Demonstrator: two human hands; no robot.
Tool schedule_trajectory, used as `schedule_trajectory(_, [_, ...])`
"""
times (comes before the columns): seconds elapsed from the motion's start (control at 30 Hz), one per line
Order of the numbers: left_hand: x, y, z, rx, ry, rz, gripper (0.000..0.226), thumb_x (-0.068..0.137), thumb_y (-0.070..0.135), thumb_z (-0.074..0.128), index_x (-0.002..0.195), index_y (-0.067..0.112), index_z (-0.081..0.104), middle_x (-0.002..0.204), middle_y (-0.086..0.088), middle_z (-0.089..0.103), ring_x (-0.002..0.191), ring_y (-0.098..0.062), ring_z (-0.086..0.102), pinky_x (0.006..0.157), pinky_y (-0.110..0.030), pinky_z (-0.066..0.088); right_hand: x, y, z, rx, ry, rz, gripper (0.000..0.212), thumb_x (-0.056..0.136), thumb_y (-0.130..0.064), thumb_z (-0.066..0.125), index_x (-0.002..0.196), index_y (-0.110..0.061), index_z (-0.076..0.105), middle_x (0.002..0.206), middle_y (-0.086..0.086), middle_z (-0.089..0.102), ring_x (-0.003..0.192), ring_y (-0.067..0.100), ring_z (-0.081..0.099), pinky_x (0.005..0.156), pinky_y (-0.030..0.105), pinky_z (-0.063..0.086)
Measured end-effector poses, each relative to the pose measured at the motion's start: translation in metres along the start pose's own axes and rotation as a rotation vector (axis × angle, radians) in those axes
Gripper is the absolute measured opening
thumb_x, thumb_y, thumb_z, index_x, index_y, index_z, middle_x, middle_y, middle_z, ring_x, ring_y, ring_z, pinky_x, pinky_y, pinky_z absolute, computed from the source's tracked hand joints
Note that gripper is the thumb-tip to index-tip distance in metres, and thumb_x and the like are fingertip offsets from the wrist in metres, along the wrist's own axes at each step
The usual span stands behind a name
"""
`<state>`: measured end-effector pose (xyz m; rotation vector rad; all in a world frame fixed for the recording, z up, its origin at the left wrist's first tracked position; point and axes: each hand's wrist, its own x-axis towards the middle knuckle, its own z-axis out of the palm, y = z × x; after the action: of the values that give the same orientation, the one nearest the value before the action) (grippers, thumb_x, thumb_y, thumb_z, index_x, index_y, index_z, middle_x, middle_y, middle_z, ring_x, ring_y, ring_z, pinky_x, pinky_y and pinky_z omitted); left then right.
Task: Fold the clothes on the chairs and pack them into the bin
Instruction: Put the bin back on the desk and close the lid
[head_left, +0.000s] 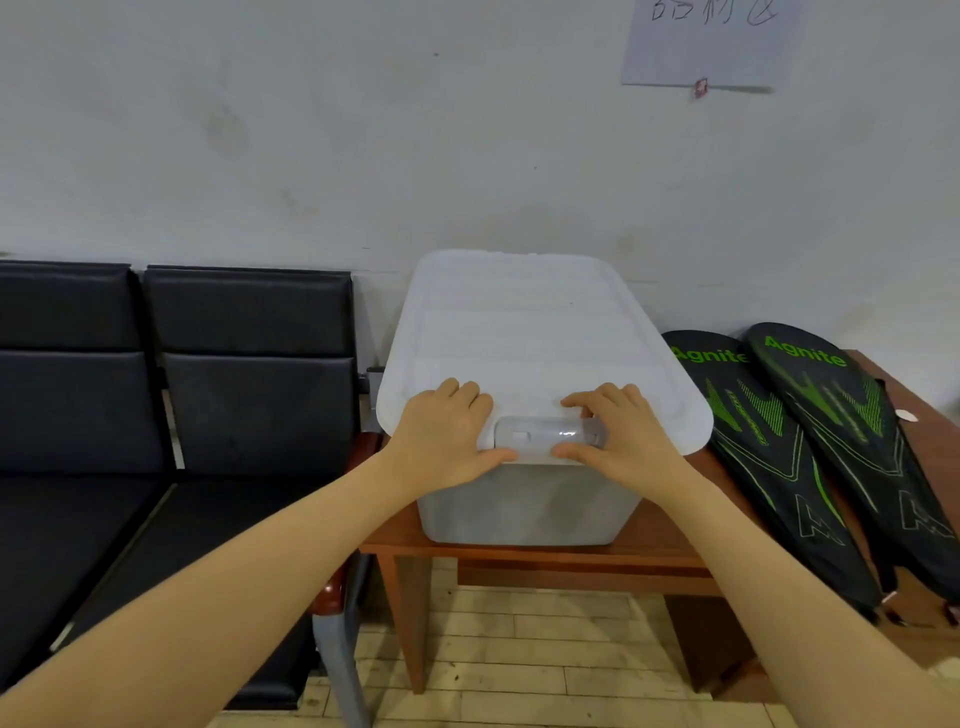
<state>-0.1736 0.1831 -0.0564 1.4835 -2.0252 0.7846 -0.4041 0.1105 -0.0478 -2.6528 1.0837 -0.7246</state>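
At the far left, the black padded chairs (171, 395) stand against the wall with bare seats; no clothes show on them in this view. Just right of them the white plastic bin (530, 499) sits on a brown wooden table (571, 564), its ribbed lid (524, 332) closed on top. The bin looks stiff, smooth and a little slippery, and its cloudy walls do not reveal whether anything is inside, so its weight cannot be judged. The lid is probably light and slightly flexible, best taken at the near rim on either side of the clear latch (550, 432). The left hand (447, 441) lies on the near edge of the lid left of the latch, fingers curled loosely on top and the thumb hooked under the rim. The right hand (618, 436) mirrors it right of the latch, fingers bent on the lid and partly over the latch's end, thumb beneath the rim. Both seem to clasp the lid edge lightly rather than squeeze it. To the right, two black racket covers (810, 452) with green lettering lie on the table.
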Motion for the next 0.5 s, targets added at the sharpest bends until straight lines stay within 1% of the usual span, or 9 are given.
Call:
schedule_trajectory(0.03, [0.001,0.000,0.000,-0.032,0.013,-0.027,0.056,0.077,0.064,0.046,0.065,0.010,0.058,0.061,-0.001,0.052,0.053,-0.017,0.048,0.042,-0.024,0.031,0.003,0.000,-0.002,-0.001,-0.034,-0.005,0.069,0.071,-0.071,0.052,0.122,-0.025,0.057,0.096,-0.013,0.047,0.091,0.010,0.039,0.080,0.024,0.031])
schedule_trajectory(0.07, [0.003,-0.001,0.001,-0.080,0.023,-0.065,0.054,0.081,0.061,0.047,0.066,0.010,0.059,0.062,-0.001,0.053,0.055,-0.017,0.048,0.043,-0.025,0.034,0.005,-0.001,-0.005,0.026,-0.052,0.002,0.061,0.076,-0.067,0.056,0.121,-0.025,0.059,0.096,-0.013,0.049,0.091,0.010,0.041,0.080,0.023,0.034])
schedule_trajectory(0.1, [0.004,-0.002,0.001,-0.114,0.029,-0.096,0.052,0.085,0.056,0.047,0.069,0.009,0.062,0.064,-0.001,0.056,0.057,-0.018,0.050,0.045,-0.027,0.037,0.008,-0.002,-0.006,0.068,-0.057,0.011,0.049,0.082,-0.059,0.060,0.117,-0.024,0.061,0.095,-0.012,0.050,0.090,0.009,0.043,0.080,0.023,0.036])
schedule_trajectory(0.17, [0.010,-0.006,0.006,-0.102,0.015,-0.128,0.046,0.090,0.046,0.043,0.081,0.008,0.068,0.072,-0.003,0.063,0.064,-0.021,0.056,0.051,-0.030,0.042,0.020,-0.003,-0.008,0.103,-0.049,0.026,0.030,0.091,-0.045,0.056,0.107,-0.022,0.066,0.096,-0.010,0.052,0.086,0.009,0.048,0.077,0.024,0.038])
schedule_trajectory(0.23, [0.020,-0.017,0.011,-0.081,-0.042,-0.169,0.045,0.091,0.041,0.040,0.091,0.007,0.070,0.080,-0.005,0.067,0.070,-0.025,0.061,0.056,-0.033,0.046,0.036,-0.002,-0.005,0.045,-0.022,0.080,0.027,0.096,-0.040,0.049,0.100,-0.020,0.067,0.099,-0.007,0.055,0.085,0.010,0.051,0.077,0.027,0.040])
schedule_trajectory(0.33, [0.045,-0.039,0.022,-0.049,-0.180,-0.224,0.055,0.089,0.043,0.031,0.097,0.004,0.068,0.086,-0.009,0.068,0.076,-0.029,0.063,0.062,-0.038,0.049,0.068,0.008,-0.001,-0.008,0.060,0.145,0.027,0.098,-0.035,0.047,0.105,-0.017,0.066,0.105,-0.004,0.057,0.090,0.013,0.054,0.078,0.030,0.045])
schedule_trajectory(0.43, [0.078,-0.062,0.040,-0.049,-0.300,-0.282,0.072,0.083,0.050,0.015,0.107,0.003,0.065,0.099,-0.012,0.067,0.090,-0.033,0.060,0.075,-0.040,0.045,0.108,0.024,0.005,-0.018,0.077,0.155,0.027,0.098,-0.031,0.049,0.113,-0.015,0.064,0.111,-0.001,0.058,0.099,0.017,0.056,0.079,0.032,0.046])
schedule_trajectory(0.47, [0.089,-0.070,0.050,-0.034,-0.328,-0.287,0.073,0.084,0.051,0.014,0.111,0.004,0.063,0.104,-0.012,0.065,0.095,-0.032,0.059,0.079,-0.038,0.043,0.123,0.031,0.008,-0.025,0.076,0.157,0.028,0.098,-0.030,0.049,0.116,-0.014,0.064,0.113,0.000,0.058,0.102,0.018,0.056,0.080,0.033,0.047])
schedule_trajectory(0.5, [0.100,-0.079,0.061,-0.011,-0.359,-0.297,0.067,0.089,0.050,0.018,0.117,0.006,0.060,0.110,-0.010,0.063,0.101,-0.029,0.056,0.083,-0.037,0.041,0.138,0.038,0.011,-0.034,0.071,0.160,0.028,0.098,-0.028,0.049,0.117,-0.014,0.063,0.115,0.001,0.058,0.104,0.019,0.056,0.081,0.034,0.047])
